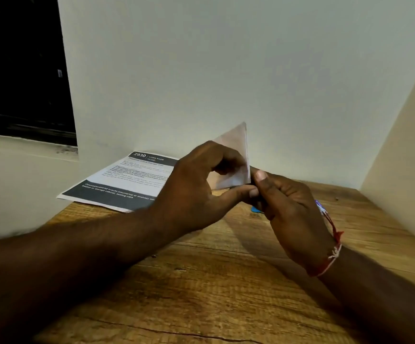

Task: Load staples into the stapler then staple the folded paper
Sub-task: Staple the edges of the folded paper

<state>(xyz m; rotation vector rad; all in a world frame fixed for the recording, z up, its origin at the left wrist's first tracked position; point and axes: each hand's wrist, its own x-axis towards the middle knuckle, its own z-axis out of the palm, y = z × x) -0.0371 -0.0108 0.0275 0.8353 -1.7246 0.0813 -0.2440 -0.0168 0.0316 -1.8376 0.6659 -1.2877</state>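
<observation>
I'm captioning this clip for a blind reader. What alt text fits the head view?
Two bare hands, left hand and right hand, hold a small folded white paper upright above a brown wooden table. A printed sheet with dark bands lies flat behind them by the white wall; no stapler is clearly visible.

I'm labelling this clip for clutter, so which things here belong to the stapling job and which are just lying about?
Part of the job:
- folded paper, held up off the table between both hands
- left hand
- right hand

Just lying about:
- printed sheet, flat on the wooden table by the wall
- blue object, mostly hidden behind the hands; cannot tell what it is
</observation>
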